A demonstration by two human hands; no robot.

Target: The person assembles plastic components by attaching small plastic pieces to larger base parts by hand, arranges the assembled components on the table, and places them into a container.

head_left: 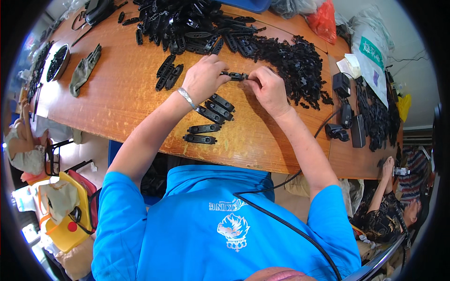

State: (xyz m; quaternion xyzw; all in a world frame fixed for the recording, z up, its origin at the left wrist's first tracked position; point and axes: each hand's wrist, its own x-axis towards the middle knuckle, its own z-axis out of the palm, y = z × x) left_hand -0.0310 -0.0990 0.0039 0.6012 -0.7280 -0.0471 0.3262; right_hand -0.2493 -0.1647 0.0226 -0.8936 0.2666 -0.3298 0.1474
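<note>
Over the middle of the wooden table, my left hand [205, 78] pinches one end of a long black plastic part [236, 76]. At its other end, the closed fingertips of my right hand [269, 89] grip or press on it; whether they also hold a small piece is hidden. Just below my left hand lie several black plastic parts [218, 110] of similar oblong shape, with two more [199, 138] nearer the table's front edge. Left of that hand, another small group of black parts [168, 72] rests on the wood.
A heap of long black parts [187, 28] and a pile of small black pieces [300, 70] cover the far side. A grey glove [86, 70] and a bowl [64, 65] lie left. Black devices [346, 112] and a cable sit right. Another person [389, 206] works at the right.
</note>
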